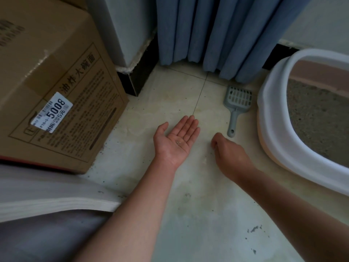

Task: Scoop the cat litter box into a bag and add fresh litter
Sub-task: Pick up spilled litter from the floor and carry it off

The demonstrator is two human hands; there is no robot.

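A few stray grains (178,142) are cupped in the left hand (170,148), which is held flat and palm-up over the floor (188,195). The right hand (229,154) is curled knuckles-up close to the tiles; whether anything is pinched cannot be told. Spilt litter seems to be gathered; scooping is not yet begun. The scoop (237,104) lies untouched just beside the litter box (272,114), near the right hand. Open floor is bounded by the cardboard box (56,72), the curtain (217,35) and the litter box.

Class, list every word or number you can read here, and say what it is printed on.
"油炸大碗面": side of the cardboard box.
"5008": white sticker on that box.
"5元": same sticker, below the number.
Everything else on box and sticker: too small or blurred to read.
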